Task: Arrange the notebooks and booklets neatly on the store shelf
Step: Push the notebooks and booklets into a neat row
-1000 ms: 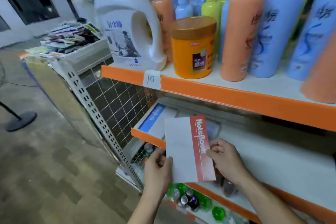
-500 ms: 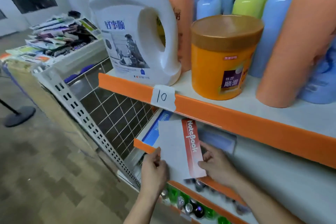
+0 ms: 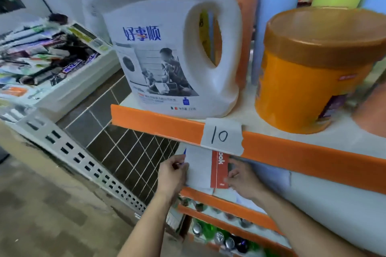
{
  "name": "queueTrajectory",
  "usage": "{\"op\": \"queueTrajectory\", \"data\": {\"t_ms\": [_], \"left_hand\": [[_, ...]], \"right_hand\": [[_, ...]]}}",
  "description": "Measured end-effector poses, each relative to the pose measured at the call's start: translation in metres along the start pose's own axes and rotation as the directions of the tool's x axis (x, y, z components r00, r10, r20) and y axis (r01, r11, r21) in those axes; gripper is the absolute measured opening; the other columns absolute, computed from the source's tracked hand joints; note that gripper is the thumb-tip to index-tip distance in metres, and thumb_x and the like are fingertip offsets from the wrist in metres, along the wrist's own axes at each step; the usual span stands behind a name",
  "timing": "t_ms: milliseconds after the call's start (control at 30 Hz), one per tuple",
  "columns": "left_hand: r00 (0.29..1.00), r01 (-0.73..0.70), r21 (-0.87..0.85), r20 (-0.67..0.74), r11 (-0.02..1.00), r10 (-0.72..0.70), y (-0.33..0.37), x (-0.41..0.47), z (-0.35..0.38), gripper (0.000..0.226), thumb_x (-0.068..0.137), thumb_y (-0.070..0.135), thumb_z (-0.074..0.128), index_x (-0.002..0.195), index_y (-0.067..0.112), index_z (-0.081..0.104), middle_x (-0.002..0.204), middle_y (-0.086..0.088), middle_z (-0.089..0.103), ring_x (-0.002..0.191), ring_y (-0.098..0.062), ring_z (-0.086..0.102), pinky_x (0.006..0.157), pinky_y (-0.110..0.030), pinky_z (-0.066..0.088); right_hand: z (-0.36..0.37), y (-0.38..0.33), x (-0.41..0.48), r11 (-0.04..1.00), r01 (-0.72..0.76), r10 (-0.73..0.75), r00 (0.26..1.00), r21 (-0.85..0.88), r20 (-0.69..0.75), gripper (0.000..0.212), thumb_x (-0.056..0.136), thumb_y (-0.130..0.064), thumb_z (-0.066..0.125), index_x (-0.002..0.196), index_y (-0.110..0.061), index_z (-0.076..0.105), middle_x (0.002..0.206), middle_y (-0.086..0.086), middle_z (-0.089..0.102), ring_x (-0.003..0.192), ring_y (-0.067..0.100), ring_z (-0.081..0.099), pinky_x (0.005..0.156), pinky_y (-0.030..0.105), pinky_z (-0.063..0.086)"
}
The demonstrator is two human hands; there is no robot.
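Observation:
A white notebook with a red strip (image 3: 205,170) is held upright at the left end of the middle shelf (image 3: 338,200), its top hidden behind the orange edge of the shelf above. My left hand (image 3: 173,175) grips its left edge. My right hand (image 3: 242,179) pinches its red right edge. A blue corner of another notebook (image 3: 184,151) peeks out just behind it on the left.
The upper shelf carries a white detergent jug (image 3: 167,48), an orange tub (image 3: 309,69) and tall bottles, with a paper tag reading 10 (image 3: 222,136) on its edge. Drink bottles (image 3: 225,238) fill the lowest shelf. A bin of packets (image 3: 48,56) stands left.
Both hands have pushed the notebook forward and up under the upper shelf, so its top is now hidden. The camera has moved closer and lower toward the shelf.

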State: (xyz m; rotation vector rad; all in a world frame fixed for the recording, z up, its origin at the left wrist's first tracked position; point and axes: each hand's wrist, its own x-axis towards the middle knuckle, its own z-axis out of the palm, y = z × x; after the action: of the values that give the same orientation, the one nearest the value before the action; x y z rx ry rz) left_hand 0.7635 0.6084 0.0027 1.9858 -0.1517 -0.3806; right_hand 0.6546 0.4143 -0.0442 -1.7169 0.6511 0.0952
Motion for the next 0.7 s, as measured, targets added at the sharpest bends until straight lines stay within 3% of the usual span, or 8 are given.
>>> {"op": "queueTrajectory", "data": {"t_ms": [133,233,333,433,500,567,633,700], "left_hand": [[0.990,0.044,0.000,0.131,0.999,-0.044,-0.021,0.036,-0.012,0.022,0.092,0.005,0.069,0.110,0.017,0.071,0.106,-0.002,0.072,0.082,-0.008,0.067,0.062,-0.011,0.050],[0.977,0.041,0.031,0.207,0.999,-0.046,-0.035,0.051,-0.017,0.028,0.092,0.010,0.070,0.119,0.017,0.069,0.116,-0.002,0.070,0.084,-0.011,0.071,0.062,-0.017,0.055],[0.960,0.007,0.066,0.278,0.998,-0.025,-0.046,0.060,-0.020,0.026,0.093,0.010,0.068,0.116,0.021,0.069,0.126,0.001,0.063,0.098,-0.007,0.066,0.068,-0.010,0.054],[0.945,0.015,0.078,0.325,0.997,-0.040,-0.055,0.066,-0.020,0.028,0.093,0.008,0.066,0.107,0.033,0.066,0.127,-0.002,0.066,0.101,-0.009,0.067,0.084,-0.022,0.058],[0.943,0.022,0.087,0.330,0.996,-0.049,-0.059,0.068,-0.019,0.029,0.096,0.005,0.061,0.114,0.028,0.062,0.114,0.002,0.067,0.090,-0.004,0.065,0.071,-0.011,0.054],[0.944,0.018,0.094,0.327,0.995,-0.048,-0.060,0.070,-0.019,0.033,0.098,0.004,0.057,0.126,0.020,0.060,0.101,0.009,0.062,0.077,-0.002,0.060,0.053,-0.006,0.047],[0.945,-0.002,0.107,0.325,0.994,-0.033,-0.065,0.072,-0.016,0.035,0.099,0.004,0.055,0.132,0.015,0.059,0.114,0.004,0.062,0.078,-0.002,0.058,0.050,-0.004,0.043],[0.947,-0.019,0.123,0.321,0.992,-0.022,-0.068,0.074,-0.015,0.036,0.100,0.005,0.056,0.135,0.015,0.057,0.135,0.000,0.054,0.082,0.003,0.055,0.054,-0.002,0.042]], "right_hand": [[0.017,-0.004,0.008,0.999,-0.007,0.005,0.998,-0.035,-0.057,0.064,0.083,0.017,0.060,0.137,-0.017,0.053,0.066,0.016,0.052,0.053,0.020,0.046,0.046,0.025,0.034],[0.031,0.002,0.012,0.998,0.000,-0.008,0.992,-0.062,-0.124,0.062,0.077,0.022,0.057,0.129,-0.013,0.061,0.072,0.022,0.067,0.060,0.027,0.055,0.056,0.036,0.041],[0.045,0.002,0.006,1.000,-0.014,0.015,0.988,0.008,-0.156,0.060,0.080,0.028,0.057,0.123,-0.014,0.060,0.060,-0.013,0.070,0.056,-0.001,0.065,0.057,0.019,0.050],[0.056,0.002,-0.002,0.996,-0.054,0.066,0.982,0.074,-0.177,0.067,0.086,0.019,0.062,0.134,-0.025,0.048,0.052,-0.018,0.064,0.050,-0.005,0.062,0.050,0.011,0.045],[0.061,0.007,-0.001,0.995,-0.069,0.082,0.977,0.071,-0.199,0.064,0.089,0.010,0.065,0.137,-0.029,0.051,0.063,-0.016,0.070,0.058,-0.001,0.068,0.058,0.020,0.056],[0.065,0.008,-0.001,0.998,-0.052,0.060,0.976,0.044,-0.209,0.066,0.089,0.002,0.069,0.144,-0.030,0.052,0.090,-0.008,0.077,0.078,0.012,0.075,0.082,0.038,0.062],[0.068,0.006,-0.001,0.997,-0.059,0.067,0.975,0.043,-0.212,0.069,0.089,-0.001,0.070,0.147,-0.032,0.047,0.101,-0.002,0.076,0.083,0.018,0.076,0.089,0.042,0.060],[0.070,0.000,-0.003,0.996,-0.084,0.086,0.974,0.018,-0.208,0.070,0.091,-0.004,0.068,0.150,-0.032,0.043,0.096,-0.005,0.072,0.076,0.009,0.074,0.085,0.032,0.059]]}}
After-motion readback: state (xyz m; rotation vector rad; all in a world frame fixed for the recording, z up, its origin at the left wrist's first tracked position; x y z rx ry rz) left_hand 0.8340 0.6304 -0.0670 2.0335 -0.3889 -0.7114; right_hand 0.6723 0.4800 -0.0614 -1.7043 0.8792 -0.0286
